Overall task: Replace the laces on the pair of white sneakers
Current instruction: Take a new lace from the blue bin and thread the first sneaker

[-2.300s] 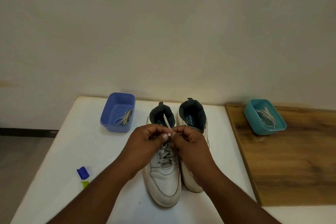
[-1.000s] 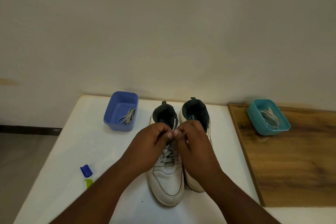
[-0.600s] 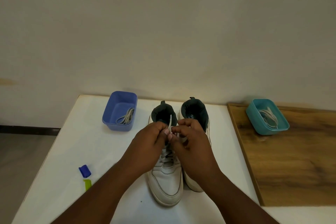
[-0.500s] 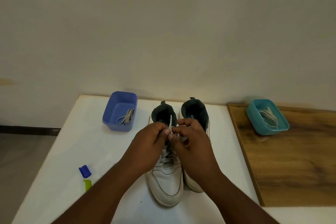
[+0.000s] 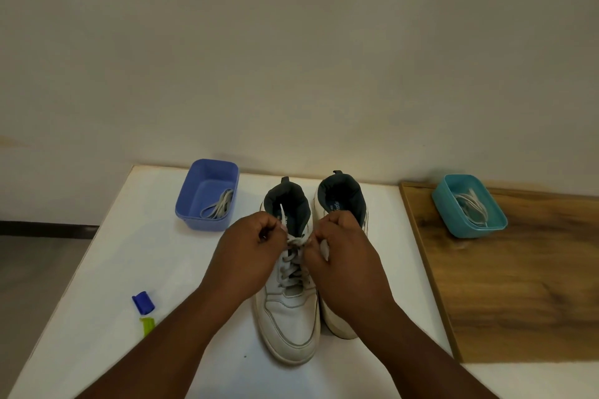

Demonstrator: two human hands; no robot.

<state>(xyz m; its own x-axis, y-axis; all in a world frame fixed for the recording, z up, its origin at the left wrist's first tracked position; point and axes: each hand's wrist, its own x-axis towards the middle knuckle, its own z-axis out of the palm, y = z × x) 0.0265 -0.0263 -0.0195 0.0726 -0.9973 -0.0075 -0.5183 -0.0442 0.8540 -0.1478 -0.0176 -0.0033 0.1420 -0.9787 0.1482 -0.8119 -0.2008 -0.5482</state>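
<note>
Two white sneakers stand side by side on the white table, toes toward me. The left sneaker [image 5: 290,317] has a grey-white lace [image 5: 293,266] threaded through its eyelets. My left hand [image 5: 249,256] pinches one lace end, which sticks up over the dark collar. My right hand [image 5: 343,259] pinches the other end near the top eyelets. A short stretch of lace runs taut between my hands. The right sneaker [image 5: 340,197] is mostly hidden behind my right hand.
A blue tub [image 5: 207,194] holding a lace sits back left. A teal tub [image 5: 468,206] with white laces rests on the wooden board [image 5: 525,285] at right. A blue cap [image 5: 143,302] and a green piece [image 5: 147,326] lie near the table's left edge.
My hands, pressed together over the tongue before, have drawn apart sideways, stretching the lace between them. The sneakers and tubs have stayed put.
</note>
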